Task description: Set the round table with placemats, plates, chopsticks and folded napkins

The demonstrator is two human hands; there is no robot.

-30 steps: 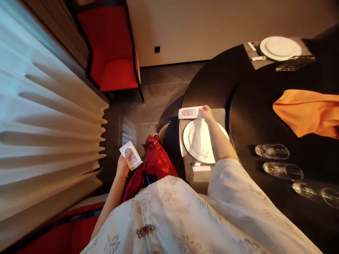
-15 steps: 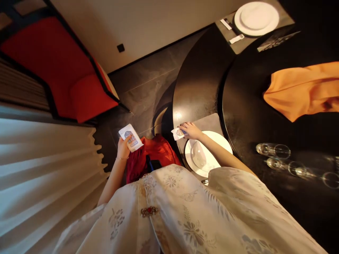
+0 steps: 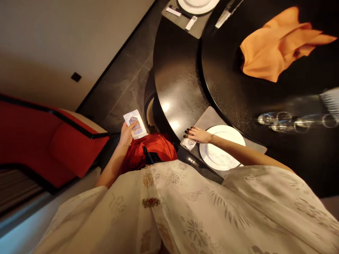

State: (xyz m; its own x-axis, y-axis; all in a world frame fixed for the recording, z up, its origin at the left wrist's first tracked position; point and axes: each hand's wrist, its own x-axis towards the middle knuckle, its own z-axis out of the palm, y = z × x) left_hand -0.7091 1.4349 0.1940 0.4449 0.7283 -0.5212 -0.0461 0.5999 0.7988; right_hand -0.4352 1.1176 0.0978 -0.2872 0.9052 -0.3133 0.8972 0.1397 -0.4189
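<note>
The right hand (image 3: 197,134), fingers spread, lays a small packet (image 3: 189,142) on the mat (image 3: 209,118) beside the plate (image 3: 222,148); the left hand (image 3: 126,133) grips spare packets (image 3: 135,124). The release, I think, needs a clean lift.

A round black table (image 3: 180,81) is carrying a raised black turntable (image 3: 233,91) at its middle. An orange cloth napkin (image 3: 275,46) is lying crumpled on the turntable, and a row of clear glasses (image 3: 278,118) is sitting near its edge. On the table's outer ring, a grey placemat (image 3: 209,118) is holding a white plate (image 3: 224,148) and a small packet (image 3: 189,142). A second placemat (image 3: 185,24) is lying farther round.
</note>
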